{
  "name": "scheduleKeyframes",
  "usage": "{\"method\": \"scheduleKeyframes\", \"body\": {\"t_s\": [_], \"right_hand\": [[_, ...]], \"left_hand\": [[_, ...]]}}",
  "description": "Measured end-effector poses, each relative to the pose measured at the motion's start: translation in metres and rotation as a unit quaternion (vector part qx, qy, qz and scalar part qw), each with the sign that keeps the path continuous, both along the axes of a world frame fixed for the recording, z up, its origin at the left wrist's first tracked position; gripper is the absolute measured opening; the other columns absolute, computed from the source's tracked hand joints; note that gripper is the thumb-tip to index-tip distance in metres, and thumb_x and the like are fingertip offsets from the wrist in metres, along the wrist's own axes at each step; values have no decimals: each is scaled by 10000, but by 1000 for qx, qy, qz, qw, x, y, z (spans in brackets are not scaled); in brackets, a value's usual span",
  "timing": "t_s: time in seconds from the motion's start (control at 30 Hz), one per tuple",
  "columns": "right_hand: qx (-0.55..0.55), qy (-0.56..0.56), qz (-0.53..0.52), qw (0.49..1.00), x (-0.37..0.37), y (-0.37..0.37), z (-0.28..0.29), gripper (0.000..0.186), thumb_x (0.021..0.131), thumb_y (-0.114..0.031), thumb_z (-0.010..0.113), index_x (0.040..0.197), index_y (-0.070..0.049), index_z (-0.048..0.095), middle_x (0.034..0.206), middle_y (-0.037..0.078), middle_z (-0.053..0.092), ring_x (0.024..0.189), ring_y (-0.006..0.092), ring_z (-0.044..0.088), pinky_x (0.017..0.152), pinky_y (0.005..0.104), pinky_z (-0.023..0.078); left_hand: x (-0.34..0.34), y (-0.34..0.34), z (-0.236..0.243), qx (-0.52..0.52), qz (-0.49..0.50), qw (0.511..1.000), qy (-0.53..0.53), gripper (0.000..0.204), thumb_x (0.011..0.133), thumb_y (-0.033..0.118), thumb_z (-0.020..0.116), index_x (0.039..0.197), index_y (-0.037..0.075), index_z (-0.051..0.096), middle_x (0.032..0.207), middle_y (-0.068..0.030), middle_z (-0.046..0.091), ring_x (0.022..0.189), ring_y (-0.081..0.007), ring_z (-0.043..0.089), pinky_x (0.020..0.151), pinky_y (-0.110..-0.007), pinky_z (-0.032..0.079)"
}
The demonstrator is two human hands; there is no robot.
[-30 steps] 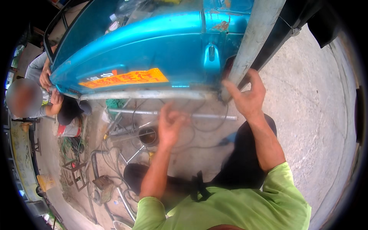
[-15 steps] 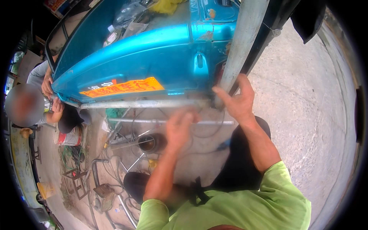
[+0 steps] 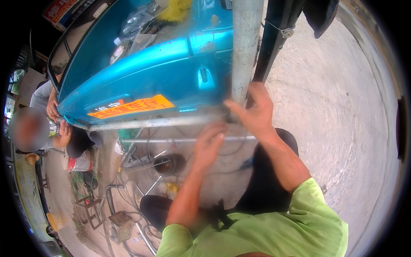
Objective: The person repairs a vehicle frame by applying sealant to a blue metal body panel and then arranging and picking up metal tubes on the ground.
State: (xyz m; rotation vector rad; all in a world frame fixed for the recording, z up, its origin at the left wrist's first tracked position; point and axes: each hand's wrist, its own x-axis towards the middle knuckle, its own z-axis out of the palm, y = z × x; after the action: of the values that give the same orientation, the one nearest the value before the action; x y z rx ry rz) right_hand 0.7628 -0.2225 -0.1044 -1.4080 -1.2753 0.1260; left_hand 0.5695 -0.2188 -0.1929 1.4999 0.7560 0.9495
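Observation:
My right hand is at the lower end of an upright grey metal pipe. Its thumb lies on the left side and its fingers on the right. My left hand is just below the right end of a horizontal metal pipe, its fingers curled and blurred; anything between them is too unclear to name. That pipe runs along the bottom of a blue vehicle panel, which carries an orange sticker. The corner where both pipes come together is blurred.
At the far left, a person holds the panel's other corner, beside a red and white bucket. A dark cylindrical can, cables and metal frames lie on the floor. A black post stands behind the upright pipe.
The panel and upright pipe sit further left in view, and the pipe looks more vertical. My left hand, smeared before, shows more clearly. The right hand stays at the pipe's lower end.

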Motion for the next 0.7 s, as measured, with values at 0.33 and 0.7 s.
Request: {"method": "scheduleKeyframes", "body": {"t_s": [0.33,0.7], "right_hand": [[52,18,38,998,11,-2,-2,506,713,-269,872,1111,-12,695,1032,147,654,896,322,669,754,377,546],[58,114,109,986,27,-7,3,527,721,-318,860,1116,-27,667,1015,126,652,900,326,657,767,382,540]], "left_hand": [[40,4,9,219,-24,962,160,210,917,86,658,1084,-35,699,1376,-184,494,1207,-313,517,1023,-431,415],[63,9,1,156,30,977,144,384,946,240,671,1160,-77,641,1239,-171,574,1153,-278,558,1002,-409,431]]}}
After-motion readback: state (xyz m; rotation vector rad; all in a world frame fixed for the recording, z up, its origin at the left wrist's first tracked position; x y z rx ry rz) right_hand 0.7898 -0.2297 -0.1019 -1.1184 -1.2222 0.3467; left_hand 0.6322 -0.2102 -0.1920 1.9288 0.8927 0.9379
